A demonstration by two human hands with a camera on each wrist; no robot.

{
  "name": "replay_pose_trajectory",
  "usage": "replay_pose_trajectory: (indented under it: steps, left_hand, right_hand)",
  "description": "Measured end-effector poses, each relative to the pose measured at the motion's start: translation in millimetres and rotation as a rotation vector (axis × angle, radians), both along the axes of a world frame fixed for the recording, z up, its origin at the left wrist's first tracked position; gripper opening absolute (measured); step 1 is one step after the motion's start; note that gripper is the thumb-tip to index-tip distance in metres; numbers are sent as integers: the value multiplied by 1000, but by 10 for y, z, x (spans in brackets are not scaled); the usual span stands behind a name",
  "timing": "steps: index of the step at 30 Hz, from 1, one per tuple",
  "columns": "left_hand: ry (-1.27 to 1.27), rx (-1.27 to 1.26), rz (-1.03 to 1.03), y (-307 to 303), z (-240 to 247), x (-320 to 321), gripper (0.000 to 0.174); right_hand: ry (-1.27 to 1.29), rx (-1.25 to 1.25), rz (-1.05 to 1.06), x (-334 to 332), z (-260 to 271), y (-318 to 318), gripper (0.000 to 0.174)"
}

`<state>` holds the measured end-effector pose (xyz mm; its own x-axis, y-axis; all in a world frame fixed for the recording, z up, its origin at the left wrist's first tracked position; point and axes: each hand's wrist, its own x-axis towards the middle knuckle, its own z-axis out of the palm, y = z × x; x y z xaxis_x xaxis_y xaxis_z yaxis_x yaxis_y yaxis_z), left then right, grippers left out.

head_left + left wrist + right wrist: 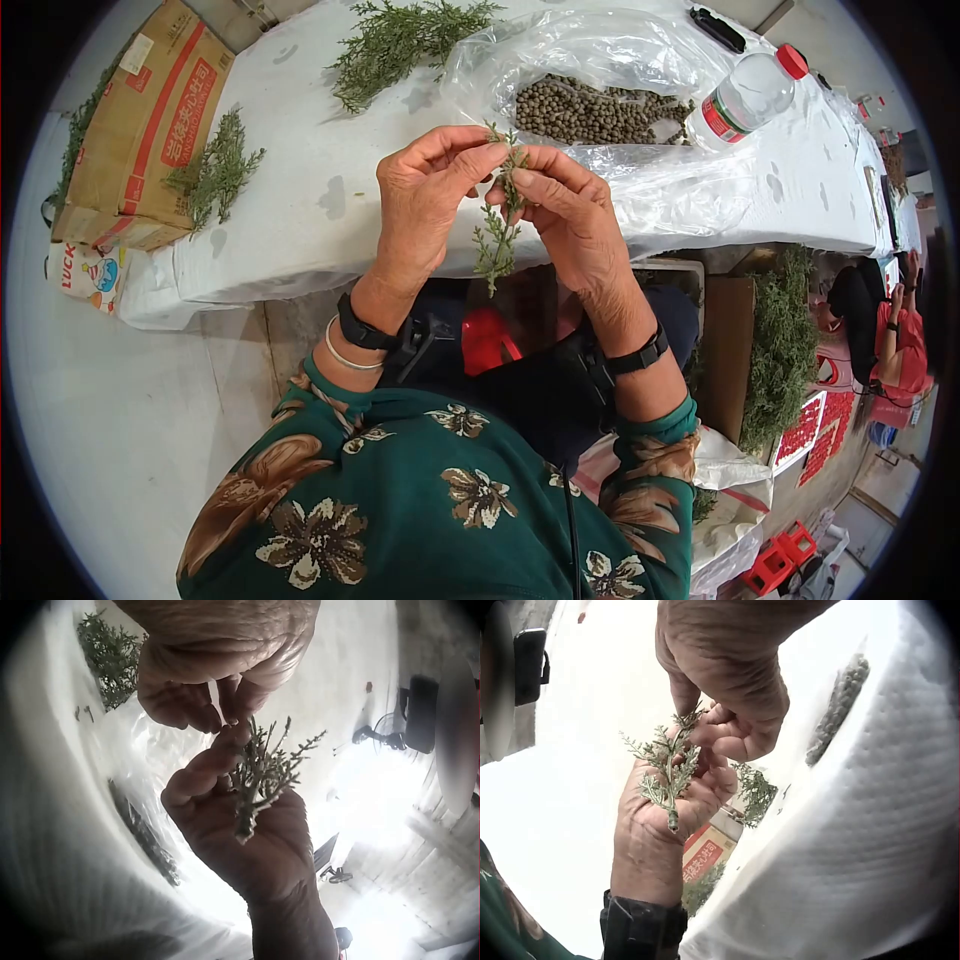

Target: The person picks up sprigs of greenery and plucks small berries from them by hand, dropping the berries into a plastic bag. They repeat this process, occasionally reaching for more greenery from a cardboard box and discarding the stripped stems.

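Note:
A green leafy sprig point(495, 250) hangs between my two hands over the table's near edge, its cut stem end pointing down toward me. My right hand point(580, 220) pinches it along the upper part with thumb and fingers. At the sprig's top, my left hand point(425, 195) has thumb and forefinger pinched on the tip. In the left wrist view, the woody stem of the sprig point(247, 802) lies in front of the right palm. The right wrist view shows the small leafy side shoots of the sprig point(671, 769) before the left palm.
A clear plastic bag point(600, 45) with round brown pellets point(590, 112) lies ahead, beside a red-capped bottle point(750, 95). Leafy branches point(400, 45) lie at the back; a cardboard box point(150, 130) stands left. More greenery point(780, 350) fills a carton on the right. Another person point(895, 330) sits far right.

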<state>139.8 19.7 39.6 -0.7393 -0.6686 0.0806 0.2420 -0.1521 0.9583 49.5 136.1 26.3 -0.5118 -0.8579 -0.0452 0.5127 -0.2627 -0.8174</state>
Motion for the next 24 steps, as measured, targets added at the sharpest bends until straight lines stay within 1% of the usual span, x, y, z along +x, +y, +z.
replay_pose_trajectory:
  steps: [5, 8, 11, 12, 15, 16, 17, 19, 20, 23, 24]
  left_hand:
    - [-11, 4, 11, 33, 29, 1, 16]
    - [-18, -4, -24, 24, 20, 22, 18]
    - [-32, -41, -11, 35, 51, 50, 18]
    - [-39, -60, -4, 35, 62, 59, 19]
    - [-62, -29, -33, -11, 73, 132, 20]
    - [-74, -13, -46, -24, 74, 158, 21]
    - [-76, -9, -44, -38, 78, 176, 21]
    - [-58, 123, -102, -88, 100, 199, 23]
    - [-49, 189, -130, -109, 109, 204, 24]
    - [-49, 216, -182, -127, 114, 183, 25]
    - [-49, 228, -210, -127, 110, 176, 26]
  right_hand:
    - [-16, 16, -64, 29, 39, -14, 20]
    - [-16, 27, -110, 46, 18, -36, 18]
    - [146, 11, -235, 57, -30, -64, 13]
    - [146, 11, -235, 64, -25, -66, 13]
    - [944, 176, -640, 103, 9, -48, 12]
    - [943, 180, -636, 92, -1, -46, 12]
    - [1110, 134, -722, 59, -16, -54, 14]
    - [1443, 26, -892, 3, -36, -79, 19]
    - [1442, 24, -889, 1, -38, -83, 19]
    - [1612, -28, -941, -3, -42, -76, 24]
    - [1613, -27, -938, 2, -41, -76, 24]
